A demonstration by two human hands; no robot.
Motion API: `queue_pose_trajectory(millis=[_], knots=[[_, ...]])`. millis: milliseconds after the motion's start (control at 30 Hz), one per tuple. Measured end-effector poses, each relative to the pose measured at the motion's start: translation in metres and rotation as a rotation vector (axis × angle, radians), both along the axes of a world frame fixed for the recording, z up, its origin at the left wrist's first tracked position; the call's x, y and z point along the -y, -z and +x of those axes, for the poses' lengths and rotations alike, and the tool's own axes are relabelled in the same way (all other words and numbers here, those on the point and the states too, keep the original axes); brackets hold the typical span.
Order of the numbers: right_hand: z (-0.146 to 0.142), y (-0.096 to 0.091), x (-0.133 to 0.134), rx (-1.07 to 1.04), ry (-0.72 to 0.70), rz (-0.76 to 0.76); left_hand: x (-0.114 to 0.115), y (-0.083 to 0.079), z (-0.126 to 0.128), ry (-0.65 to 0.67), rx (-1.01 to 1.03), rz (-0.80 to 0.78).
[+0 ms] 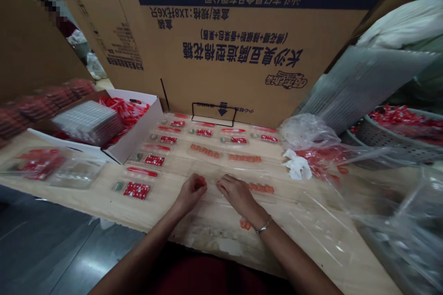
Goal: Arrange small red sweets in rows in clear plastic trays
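My left hand [192, 192] is closed, thumb and fingers pinched at a small orange-red piece [201, 179] that they mostly hide. Close to its right, my right hand [236, 193] is also closed, its fingertips pressed together low over the table; what they hold is hidden. Beside the right hand lies a row of orange pieces [262, 188] in a clear tray. Two more such rows, a left one [205, 151] and a right one [245, 158], sit just beyond my hands. A few loose orange pieces [245, 224] lie by my right wrist.
Several clear trays hold a red stick [141, 172] and a red patterned sachet [137, 190]. A white box [134, 140] contains stacked clear trays [88, 122]. A large cardboard box [242, 87] stands behind. Crumpled tissue [298, 166], plastic bags [308, 132] and a basket [404, 140] are at right.
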State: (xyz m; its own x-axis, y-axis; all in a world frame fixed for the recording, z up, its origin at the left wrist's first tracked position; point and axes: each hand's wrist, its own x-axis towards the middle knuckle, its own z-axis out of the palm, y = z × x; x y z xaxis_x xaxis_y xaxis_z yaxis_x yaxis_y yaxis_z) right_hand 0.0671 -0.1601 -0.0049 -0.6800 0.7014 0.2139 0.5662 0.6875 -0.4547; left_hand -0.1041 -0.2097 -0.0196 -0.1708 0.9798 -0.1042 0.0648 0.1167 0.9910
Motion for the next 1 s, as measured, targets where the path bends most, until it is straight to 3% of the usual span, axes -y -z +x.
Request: queue_pose_trajectory(millis=[133,233,333,433,533,633,733,867,1000], knots=[[0.0,-0.007,0.006,-0.001,0.039,-0.01,0.008,-0.013,0.001,-0.037,0.067,-0.05],[0.0,-0.015,0.014,-0.199,0.034,-0.035,0.015,-0.025,0.007,-0.055,0.245,-0.13],[-0.001,-0.017,0.025,-0.416,-0.048,-0.068,0.021,-0.035,0.015,-0.002,0.435,-0.217],[0.002,-0.011,0.033,-0.46,-0.086,-0.127,0.029,-0.038,0.018,0.138,0.483,-0.325],[0.007,-0.002,0.032,-0.388,-0.033,-0.176,0.033,-0.035,0.01,0.198,0.217,-0.307],[0.003,0.002,0.017,-0.247,0.038,-0.102,0.029,-0.026,-0.002,0.058,-0.313,-0.037],[-0.013,0.001,-0.002,-0.063,0.028,0.057,0.021,-0.016,-0.012,0.101,-0.733,0.151],[-0.027,0.003,-0.012,0.076,0.011,0.131,0.017,-0.006,-0.015,0.192,-0.934,0.155],[-0.018,0.007,-0.005,0.001,0.029,0.064,0.017,-0.001,-0.017,0.188,-0.987,0.189]])
